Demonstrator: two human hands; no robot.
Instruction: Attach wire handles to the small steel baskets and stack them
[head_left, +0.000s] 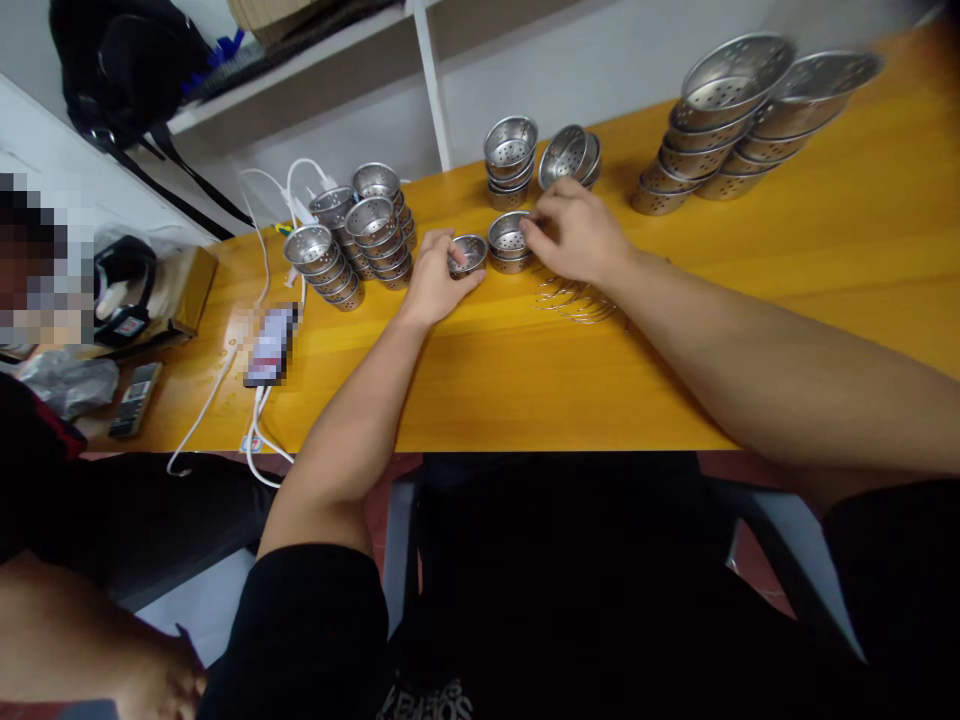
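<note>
My left hand is closed round the side of a small perforated metal cup standing on the wooden table. Just right of it is a short stack of similar cups; my right hand has its fingertips together at the stack's right rim. What those fingertips hold, if anything, is too small to tell. Behind my right hand, tilted metal cups lean together, beside an upright stack. Several thin wire rings lie on the table below my right hand.
Tall cup stacks stand at left and right on the table. A phone with white cables, a power strip and a boxed headset are at left. Another person's arm shows at lower left. Shelving rises behind.
</note>
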